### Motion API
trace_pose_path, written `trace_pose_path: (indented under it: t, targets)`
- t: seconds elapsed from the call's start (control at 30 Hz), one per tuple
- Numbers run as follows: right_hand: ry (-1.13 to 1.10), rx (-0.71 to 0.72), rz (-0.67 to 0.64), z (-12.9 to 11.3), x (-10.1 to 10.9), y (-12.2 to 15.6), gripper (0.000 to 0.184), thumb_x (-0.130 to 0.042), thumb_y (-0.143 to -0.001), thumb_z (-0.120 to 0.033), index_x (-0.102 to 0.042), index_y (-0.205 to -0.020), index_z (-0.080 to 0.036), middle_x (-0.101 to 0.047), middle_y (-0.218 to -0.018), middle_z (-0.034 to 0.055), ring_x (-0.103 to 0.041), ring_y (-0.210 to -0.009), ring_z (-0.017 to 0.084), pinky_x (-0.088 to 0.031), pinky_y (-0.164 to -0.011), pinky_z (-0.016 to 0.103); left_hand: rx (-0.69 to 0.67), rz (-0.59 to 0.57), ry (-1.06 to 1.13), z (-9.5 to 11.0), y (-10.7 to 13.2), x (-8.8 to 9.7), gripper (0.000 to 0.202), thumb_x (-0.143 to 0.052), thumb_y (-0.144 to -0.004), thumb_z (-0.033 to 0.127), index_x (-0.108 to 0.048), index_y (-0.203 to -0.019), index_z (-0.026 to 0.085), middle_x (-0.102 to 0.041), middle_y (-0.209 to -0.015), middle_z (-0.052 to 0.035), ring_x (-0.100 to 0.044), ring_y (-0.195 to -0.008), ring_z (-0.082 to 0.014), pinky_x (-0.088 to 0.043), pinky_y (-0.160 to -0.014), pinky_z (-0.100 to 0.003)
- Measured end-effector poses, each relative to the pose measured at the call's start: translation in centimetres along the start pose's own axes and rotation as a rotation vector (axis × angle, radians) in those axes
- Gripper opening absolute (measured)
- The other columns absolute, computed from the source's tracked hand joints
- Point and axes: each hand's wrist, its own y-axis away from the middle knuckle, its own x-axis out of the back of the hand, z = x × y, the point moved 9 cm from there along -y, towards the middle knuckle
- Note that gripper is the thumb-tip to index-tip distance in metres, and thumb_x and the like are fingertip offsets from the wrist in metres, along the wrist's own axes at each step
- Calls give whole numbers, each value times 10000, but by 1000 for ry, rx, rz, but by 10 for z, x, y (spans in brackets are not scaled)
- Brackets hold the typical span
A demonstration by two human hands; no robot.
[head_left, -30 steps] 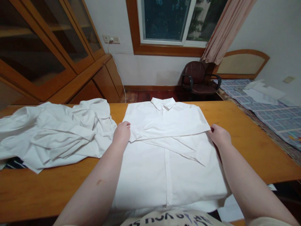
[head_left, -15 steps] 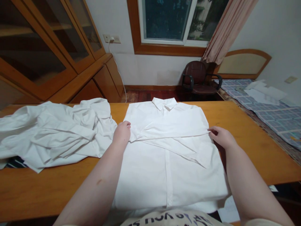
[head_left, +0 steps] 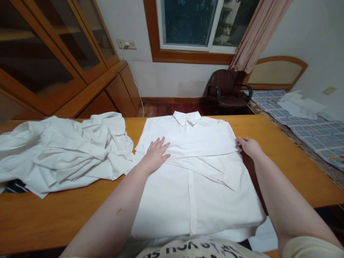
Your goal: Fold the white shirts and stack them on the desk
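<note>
A white collared shirt (head_left: 166, 204) lies spread on the wooden table in front of me, its collar at the far side. Both sleeves are laid across its front, one over the other. My left hand (head_left: 156, 156) rests flat on the left part of the folded sleeves, fingers spread. At the shirt's right edge, my right hand (head_left: 248, 146) pinches the white cloth between thumb and fingers. The shirt's lower hem is partly hidden by my own printed top.
A crumpled heap of white cloth (head_left: 67, 150) covers the table's left side, with a dark striped piece (head_left: 16, 186) under it. Beyond stand a glass-door cabinet (head_left: 53, 46), an office chair (head_left: 224, 87) and a bed (head_left: 309, 118). White paper (head_left: 264, 236) shows near the table's front edge.
My left hand has let go of the shirt's left edge and moved right, opening flat on the sleeves. My right hand stays at the right edge, shifted slightly up.
</note>
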Motion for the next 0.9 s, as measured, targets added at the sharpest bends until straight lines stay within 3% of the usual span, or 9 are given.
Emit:
trace_pose_path:
  t: [0.17, 0.33, 0.5, 0.67, 0.73, 0.83, 0.9]
  targets:
    - [199, 59, -7, -34, -4, -18, 349, -438, -866, -416, -666, -864, -151, -680, -773, 116, -619, -702, 223, -423, -612, 299, 3, -105, 4, -4, 0, -15, 629, -369, -897, 511, -274, -1470, 269, -206, -1553, -60, -136, -1430, -275, -121, -1142, -501]
    - [386, 93, 73, -48, -11, -17, 402, -358, -911, -405, -655, -996, -148, -677, -950, 181, -623, -909, 284, -447, -729, 357, 68, -114, 67, -14, -1, -9, 721, -305, -908, 516, -113, -1506, 160, -212, -1545, -94, -148, -1431, -226, -122, -1154, -444]
    - [421, 28, 145, -35, -9, -14, 462, -335, -895, -473, -650, -1050, -172, -679, -964, 192, -632, -916, 314, -475, -707, 408, 107, -145, 55, -19, -2, -11, 611, -248, -928, 488, -268, -1473, 212, -203, -1549, -48, -123, -1436, -218, -99, -1152, -458]
    - [450, -61, 207, -7, 12, -22, 446, -383, -865, -409, -661, -1040, -107, -670, -954, 238, -643, -880, 329, -487, -674, 423, 83, -148, 26, -19, -2, -14, 676, -329, -894, 524, -231, -1485, 210, -182, -1554, -61, -107, -1438, -232, -95, -1149, -458]
    - [451, -67, 238, -9, 21, -20, 436, -407, -855, -394, -657, -1041, -89, -664, -961, 248, -642, -883, 338, -488, -687, 432, 80, -142, 12, -20, -2, -15, 693, -335, -888, 532, -220, -1488, 203, -175, -1556, -67, -104, -1439, -236, -93, -1149, -457]
    - [422, 114, 295, -49, 21, -3, 393, -421, -861, -365, -653, -1049, -109, -661, -1003, 221, -623, -953, 330, -476, -787, 431, 90, -126, -10, -20, -2, -15, 709, -344, -885, 532, -204, -1491, 191, -166, -1557, -84, -107, -1438, -242, -97, -1148, -457]
    - [360, 375, 267, -97, 4, 19, 401, -418, -876, -376, -625, -1116, -130, -644, -1101, 183, -583, -1058, 312, -441, -898, 419, 96, -118, -18, -20, -2, -15, 725, -349, -884, 533, -190, -1494, 175, -160, -1558, -94, -105, -1438, -243, -101, -1149, -452]
